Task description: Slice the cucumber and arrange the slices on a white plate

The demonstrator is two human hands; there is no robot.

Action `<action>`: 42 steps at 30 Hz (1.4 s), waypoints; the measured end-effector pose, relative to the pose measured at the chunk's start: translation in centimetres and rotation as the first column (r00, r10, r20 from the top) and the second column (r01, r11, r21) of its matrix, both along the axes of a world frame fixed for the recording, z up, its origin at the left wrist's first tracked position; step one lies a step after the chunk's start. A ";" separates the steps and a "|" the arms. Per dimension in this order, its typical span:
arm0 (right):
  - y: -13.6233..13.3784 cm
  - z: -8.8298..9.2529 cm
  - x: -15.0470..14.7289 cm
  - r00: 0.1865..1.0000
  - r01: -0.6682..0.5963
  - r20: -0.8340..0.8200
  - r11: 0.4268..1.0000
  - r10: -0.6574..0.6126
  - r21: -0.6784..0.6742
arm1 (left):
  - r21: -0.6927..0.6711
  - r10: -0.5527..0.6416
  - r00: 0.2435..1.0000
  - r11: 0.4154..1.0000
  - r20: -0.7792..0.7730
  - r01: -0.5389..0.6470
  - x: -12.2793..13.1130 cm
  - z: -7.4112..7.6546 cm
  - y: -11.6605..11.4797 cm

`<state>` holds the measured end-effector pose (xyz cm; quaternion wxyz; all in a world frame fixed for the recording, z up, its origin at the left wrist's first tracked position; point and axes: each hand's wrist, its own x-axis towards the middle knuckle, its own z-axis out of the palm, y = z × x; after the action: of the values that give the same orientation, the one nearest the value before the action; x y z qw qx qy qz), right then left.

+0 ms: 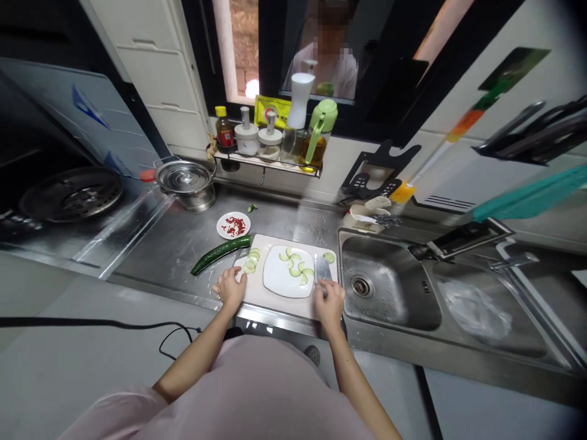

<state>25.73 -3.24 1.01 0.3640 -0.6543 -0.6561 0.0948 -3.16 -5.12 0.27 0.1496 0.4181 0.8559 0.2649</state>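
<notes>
My left hand [232, 287] rests at the left edge of the cutting board [254, 292], fingers apart, just below a row of cucumber slices [252, 261]. On the board sits a white plate [275, 278] with thin cucumber pieces [293, 263] arranged in curves. Along the board's right side lies a knife [323, 269], blade pointing away from me. My right hand [330, 299] is curled over its handle, which the fingers mostly hide. A cucumber end piece [329, 258] is beside the blade. A whole long cucumber [220, 253] lies left of the board.
Behind the cucumber is a small plate [221, 227] of chopped red bits. A lidded pot [188, 186] stands back left. A rack [270, 160] of seasoning bottles hangs at the window. The sink [389, 287] is at right, and a plastic bag [477, 308] lies beyond it.
</notes>
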 end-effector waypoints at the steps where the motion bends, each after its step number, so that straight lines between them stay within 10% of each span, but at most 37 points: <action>1: 0.0 0.0 -0.1 1.000 -0.006 0.000 1.000 0.006 0.002 | -0.001 -0.002 1.000 1.000 -0.002 0.002 0.0 0.0 0.1; 10: -0.1 0.3 -0.7 0.998 -0.061 0.017 0.998 0.060 0.003 | -0.064 -0.042 0.998 0.997 -0.051 0.038 0.2 0.5 1.5; 18: 0.3 1.9 -2.1 0.993 -0.119 -0.021 0.993 0.118 -0.002 | 0.129 -0.028 0.963 0.992 0.269 -0.007 0.1 1.3 2.0; 27: 3.1 9.8 -6.8 0.898 -0.430 -0.116 0.903 0.424 -0.025 | 0.418 -0.440 0.572 0.891 0.692 0.180 1.6 6.6 4.4; 35: 3.6 11.4 -7.8 0.855 -0.516 -0.096 0.856 0.510 -0.048 | 0.441 -0.534 0.546 0.844 0.645 0.306 3.9 9.9 4.3; 42: 3.4 11.8 -6.9 0.868 -0.492 -0.017 0.865 0.496 0.100 | 0.383 -0.421 0.523 0.905 0.741 0.186 4.6 11.5 3.6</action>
<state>18.86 0.21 12.84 0.3714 -0.4448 -0.7975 0.1682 1.49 -1.55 11.80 0.5116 0.4101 0.5630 0.5032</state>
